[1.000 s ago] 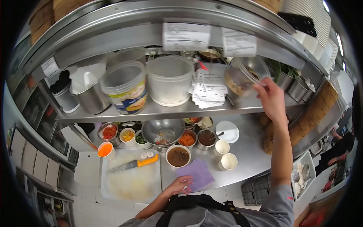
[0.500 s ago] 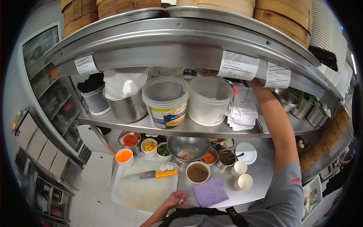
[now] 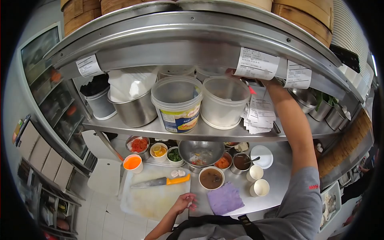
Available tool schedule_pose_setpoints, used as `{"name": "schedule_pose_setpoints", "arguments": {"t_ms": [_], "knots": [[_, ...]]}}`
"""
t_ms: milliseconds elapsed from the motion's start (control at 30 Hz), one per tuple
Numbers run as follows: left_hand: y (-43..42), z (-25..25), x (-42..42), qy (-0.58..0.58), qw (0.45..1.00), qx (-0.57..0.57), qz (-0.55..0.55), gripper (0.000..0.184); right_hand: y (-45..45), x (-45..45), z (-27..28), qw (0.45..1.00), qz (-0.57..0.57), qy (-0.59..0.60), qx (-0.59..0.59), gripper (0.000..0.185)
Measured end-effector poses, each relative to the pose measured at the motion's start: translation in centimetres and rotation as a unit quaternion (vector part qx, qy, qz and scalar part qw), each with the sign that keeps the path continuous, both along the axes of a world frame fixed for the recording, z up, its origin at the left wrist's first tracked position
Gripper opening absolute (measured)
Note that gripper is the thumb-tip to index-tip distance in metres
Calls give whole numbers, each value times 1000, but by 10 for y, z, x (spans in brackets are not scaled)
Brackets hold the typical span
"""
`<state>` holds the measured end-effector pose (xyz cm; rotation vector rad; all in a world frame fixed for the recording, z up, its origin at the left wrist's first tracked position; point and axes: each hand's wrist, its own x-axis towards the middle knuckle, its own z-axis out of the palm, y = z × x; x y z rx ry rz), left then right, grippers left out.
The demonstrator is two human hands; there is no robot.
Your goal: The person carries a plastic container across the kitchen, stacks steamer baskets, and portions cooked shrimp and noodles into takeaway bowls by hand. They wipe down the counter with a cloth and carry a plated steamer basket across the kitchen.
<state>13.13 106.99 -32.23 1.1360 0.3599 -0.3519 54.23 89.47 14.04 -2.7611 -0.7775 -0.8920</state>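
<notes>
My left hand (image 3: 185,202) hovers by the near right corner of the white cutting board (image 3: 149,203), fingers loosely bent and apart, holding nothing visible. On that board lies a yellow-handled knife (image 3: 162,182) with small white pieces (image 3: 178,173) beyond it. A bowl of brown soup (image 3: 211,178) and a folded purple cloth (image 3: 225,199) are to the right of this hand. My right hand (image 3: 269,83) reaches deep onto the middle shelf, behind a hanging receipt (image 3: 256,63). Its fingers are mostly hidden, so what they touch is unclear. Loose paper slips (image 3: 259,115) lie below it.
Plastic tubs (image 3: 225,105) and a steel pot (image 3: 133,107) line the metal shelf (image 3: 188,135). Under it stand a steel mixing bowl (image 3: 201,152), an orange-filled cup (image 3: 133,163), a sauce pot (image 3: 241,163) and paper cups (image 3: 260,188). Bamboo steamers (image 3: 303,20) sit overhead.
My right hand has shifted slightly left behind the receipts. My left hand stays near the board, a little higher in view. The view has tilted slightly.
</notes>
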Motion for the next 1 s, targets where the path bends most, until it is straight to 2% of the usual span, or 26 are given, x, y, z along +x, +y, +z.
{"name": "schedule_pose_setpoints", "arguments": {"t_ms": [133,233,267,300,333,367,400,433,467,500,533,567,600,633,700,800,900,933,1000], "knots": [[-8,9,13,-2,1000,-7,-14,25,-30,-28,2,998,23,6,51,37],[-16,23,23,22,998,-46,-44,25,-76,-65,-7,972,81,60,210,37],[-21,25,27,23,994,-83,-61,26,-102,-64,-23,912,165,128,353,33],[-26,25,32,27,990,-120,-76,26,-112,-116,-19,863,187,180,433,31],[-34,27,39,29,983,-157,-89,27,-135,-142,-27,873,208,167,407,32],[-43,36,43,32,978,-178,-106,28,-155,-178,-40,854,256,165,422,35],[-53,49,44,34,972,-201,-118,29,-171,-213,-60,857,225,153,438,29],[-63,57,47,35,966,-225,-123,30,-189,-241,-90,864,183,210,419,26],[-69,58,50,19,969,-193,-152,27,-196,-266,-123,888,157,255,349,24],[-74,59,54,12,971,-164,-172,24,-196,-281,-170,912,118,293,263,22],[-78,61,61,2,972,-136,-191,21,-186,-299,-214,870,70,415,257,20],[-83,63,70,-13,972,-108,-209,18,-181,-308,-273,850,92,468,224,22],[-89,68,81,-27,972,-71,-221,17,-173,-318,-335,850,67,500,153,21],[-96,75,93,-44,971,-34,-232,16,-158,-321,-389,815,35,576,57,27],[-117,85,118,-91,959,28,-267,15,-124,-355,-461,919,38,386,61,33],[-151,81,150,-145,924,88,-343,15,-110,-369,-474,989,23,133,54,34],[-167,82,156,-122,911,150,-365,14,-140,-368,-524,963,9,262,56,31],[-161,74,154,-96,919,145,-355,14,-161,-377,-511,954,-37,291,70,27],[-137,73,143,-85,922,154,-345,14,-219,-392,-527,853,-95,493,146,22]]}}
